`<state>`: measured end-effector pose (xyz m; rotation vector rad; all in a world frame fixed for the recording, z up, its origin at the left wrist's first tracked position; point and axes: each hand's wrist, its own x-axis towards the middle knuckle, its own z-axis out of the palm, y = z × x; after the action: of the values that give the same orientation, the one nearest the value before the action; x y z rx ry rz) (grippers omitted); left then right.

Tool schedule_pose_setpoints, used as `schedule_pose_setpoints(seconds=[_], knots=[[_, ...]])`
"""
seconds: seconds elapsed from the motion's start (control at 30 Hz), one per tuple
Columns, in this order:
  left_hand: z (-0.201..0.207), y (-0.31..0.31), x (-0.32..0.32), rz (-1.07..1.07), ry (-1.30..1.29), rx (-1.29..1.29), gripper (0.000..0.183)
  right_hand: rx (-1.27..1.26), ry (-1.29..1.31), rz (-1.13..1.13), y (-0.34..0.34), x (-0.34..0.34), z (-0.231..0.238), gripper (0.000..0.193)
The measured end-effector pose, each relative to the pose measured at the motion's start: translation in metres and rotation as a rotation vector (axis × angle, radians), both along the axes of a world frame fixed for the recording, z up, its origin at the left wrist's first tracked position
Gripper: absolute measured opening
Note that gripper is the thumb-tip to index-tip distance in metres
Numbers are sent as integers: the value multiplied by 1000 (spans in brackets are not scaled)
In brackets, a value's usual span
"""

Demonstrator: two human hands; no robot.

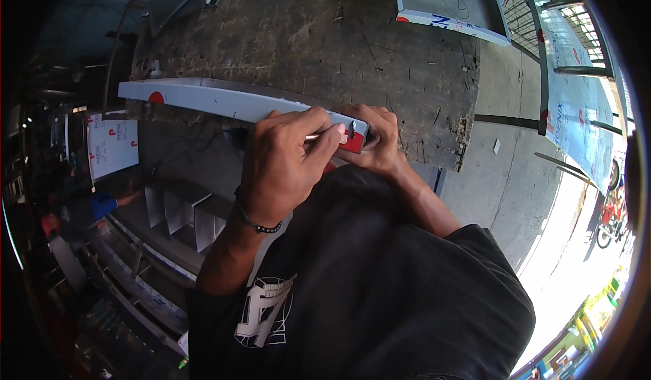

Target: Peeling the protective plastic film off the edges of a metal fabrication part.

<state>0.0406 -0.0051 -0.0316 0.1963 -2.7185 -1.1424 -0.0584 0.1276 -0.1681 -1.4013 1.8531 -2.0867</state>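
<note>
A long, narrow metal channel [230, 102], pale blue-white with red patches, lies along the near edge of the worktable, its right end close to my body. My right hand [377, 134] is wrapped round that end, the thumb hidden behind the metal. My left hand [288, 153], with a dark beaded bracelet at the wrist, is closed in a pinch over the channel's outer face. A thin, light-coloured sliver shows between its fingers, too small to name. Near the pinch, a small dark piece [352, 125] sits at the channel's corner.
Scratched and dark, the worktable [305, 41] stretches away from me. A shallow metal tray-like panel [451, 7] lies at its far right. Film-covered sheets [576, 102] stand at right. Below left are a divided metal box [183, 217] and another person's arm [127, 195].
</note>
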Motion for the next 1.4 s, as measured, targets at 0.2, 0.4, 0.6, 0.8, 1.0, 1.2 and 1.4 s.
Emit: schedule_pose_setpoints(seconds=[0.2,0.4,0.6,0.8,1.0,1.2,1.4], knots=[[-3,1,1,-2,3,42,20,-3,0,-14,0,0,-4,44],[-6,-1,1,6,-1,101,19,3,-2,-4,0,1,-3,44],[-6,5,1,-34,68,-18,18,6,-12,-9,1,2,-3,44],[-2,5,4,55,-33,164,18,15,15,5,2,2,-2,44],[-7,9,4,-75,75,-67,19,7,3,3,2,1,-9,47],[0,3,6,61,-6,112,18,35,2,-9,4,4,-2,45],[1,2,6,76,-46,135,18,6,15,2,3,4,0,45]])
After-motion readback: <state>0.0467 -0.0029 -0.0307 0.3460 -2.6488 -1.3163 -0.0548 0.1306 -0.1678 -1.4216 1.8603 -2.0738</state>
